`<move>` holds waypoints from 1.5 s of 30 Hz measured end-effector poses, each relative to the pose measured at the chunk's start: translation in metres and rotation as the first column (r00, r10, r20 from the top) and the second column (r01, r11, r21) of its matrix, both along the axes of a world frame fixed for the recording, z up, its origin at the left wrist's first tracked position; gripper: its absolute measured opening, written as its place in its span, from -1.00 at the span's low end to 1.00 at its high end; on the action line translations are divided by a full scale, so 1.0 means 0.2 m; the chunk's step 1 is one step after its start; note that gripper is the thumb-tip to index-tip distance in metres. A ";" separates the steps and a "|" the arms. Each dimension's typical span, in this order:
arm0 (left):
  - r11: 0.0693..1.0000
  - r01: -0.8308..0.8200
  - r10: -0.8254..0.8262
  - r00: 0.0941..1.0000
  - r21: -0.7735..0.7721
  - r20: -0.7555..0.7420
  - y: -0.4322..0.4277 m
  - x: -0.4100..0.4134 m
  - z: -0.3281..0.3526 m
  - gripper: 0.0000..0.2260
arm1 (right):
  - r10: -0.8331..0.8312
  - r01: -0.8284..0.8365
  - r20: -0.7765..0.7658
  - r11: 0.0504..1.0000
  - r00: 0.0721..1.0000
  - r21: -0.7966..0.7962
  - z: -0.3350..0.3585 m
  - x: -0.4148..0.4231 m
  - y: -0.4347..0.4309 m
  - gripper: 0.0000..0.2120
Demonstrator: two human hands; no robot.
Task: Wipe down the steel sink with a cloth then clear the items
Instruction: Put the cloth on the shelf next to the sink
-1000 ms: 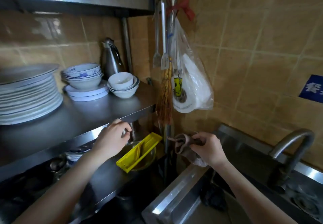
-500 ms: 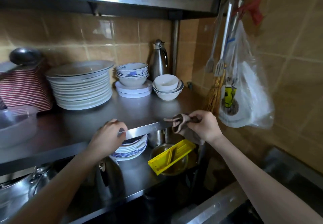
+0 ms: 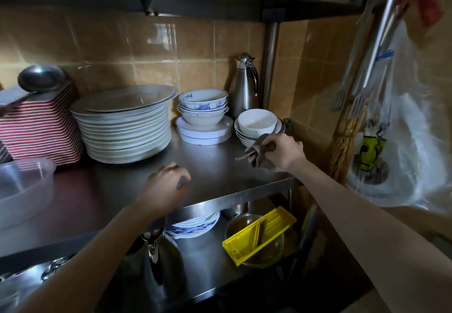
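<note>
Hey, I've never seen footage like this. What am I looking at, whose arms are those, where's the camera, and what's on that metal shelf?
There is no machine here: the two arms belong to a person, and the picture comes from a wide-angle camera worn on their head, looking forward and down. The right hand has a crumpled brownish cloth in its grip, above the steel shelf. The left hand lies over the shelf's front, fingers loosely curled, apparently empty. On the shelf stand a stack of plates, patterned bowls, white bowls, a steel jug, a red-striped stack with a ladle on top, and a clear plastic tub. On the lower shelf a yellow slicer lies across a metal bowl.
</note>
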State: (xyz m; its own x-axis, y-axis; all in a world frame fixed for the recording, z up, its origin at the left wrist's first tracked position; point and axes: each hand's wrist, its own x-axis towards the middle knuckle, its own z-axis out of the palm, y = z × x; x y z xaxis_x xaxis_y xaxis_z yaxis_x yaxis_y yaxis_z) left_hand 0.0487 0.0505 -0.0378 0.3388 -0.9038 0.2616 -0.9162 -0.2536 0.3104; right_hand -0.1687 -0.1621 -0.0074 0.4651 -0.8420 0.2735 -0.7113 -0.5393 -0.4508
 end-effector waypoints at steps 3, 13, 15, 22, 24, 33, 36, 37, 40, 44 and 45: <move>1.000 0.016 -0.016 1.000 0.027 -0.016 -0.04 0.02 0.01 -0.69 | -0.010 0.013 -0.071 0.999 0.997 0.031 -0.07 0.06 -0.05 -0.85; 0.998 0.065 -0.065 0.998 0.007 0.025 -0.13 0.02 -0.07 -0.85 | -0.071 0.066 -0.050 0.994 0.996 -0.091 -0.19 0.03 -0.04 -0.72; 0.997 0.073 -0.073 0.997 -0.003 0.032 -0.13 0.00 -0.07 -0.84 | -0.091 0.084 -0.050 0.989 0.995 -0.125 -0.16 -0.02 -0.03 -0.71; 0.988 0.152 -0.152 0.988 -0.032 -0.007 -0.17 -0.17 -0.04 -0.84 | -0.157 0.149 -0.047 0.978 0.986 -0.144 -0.15 -0.28 0.10 -0.76; 0.982 0.185 -0.186 0.983 -0.047 -0.010 -0.19 -0.24 -0.04 -0.84 | -0.178 0.169 -0.057 0.977 0.982 -0.129 -0.17 -0.38 0.14 -0.76; 0.919 0.386 -0.385 0.923 -0.081 0.029 -0.31 -0.68 -0.07 -0.88 | -0.294 0.293 -0.061 0.956 0.954 -0.033 -0.32 -0.92 0.40 -0.77; 0.882 0.462 -0.463 0.886 -0.094 0.012 -0.35 -0.90 -0.08 -0.90 | -0.350 0.353 -0.095 0.935 0.932 0.018 -0.41 -1.14 0.50 -0.74; 0.867 0.488 -0.490 0.872 -0.100 0.005 -0.36 -0.97 -0.09 -0.91 | -0.361 0.365 -0.102 0.931 0.927 0.027 -0.43 -1.20 0.54 -0.73; 0.822 0.561 -0.564 0.825 -0.095 -0.012 -0.37 -1.18 -0.10 -0.92 | -0.405 0.408 -0.088 0.913 0.910 0.025 -0.50 -1.41 0.64 -0.73; 0.751 0.659 -0.660 0.751 -0.040 -0.016 -0.38 -1.46 -0.13 -0.92 | -0.500 0.506 -0.096 0.861 0.860 0.044 -0.54 -1.68 0.79 -0.71; 0.737 0.675 -0.676 0.736 -0.033 -0.019 -0.38 -1.53 -0.13 -0.92 | -0.522 0.528 -0.105 0.848 0.847 0.045 -0.55 -1.75 0.82 -0.71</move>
State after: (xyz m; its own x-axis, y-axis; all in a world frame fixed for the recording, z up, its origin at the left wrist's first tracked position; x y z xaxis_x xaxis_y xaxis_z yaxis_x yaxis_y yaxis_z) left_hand -0.2575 -0.0261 -0.0639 -0.3513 -0.8918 0.2851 -0.8345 0.4363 0.3364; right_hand -0.5191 0.0024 -0.1171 -0.0327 -0.9821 0.1852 -0.9167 -0.0443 -0.3971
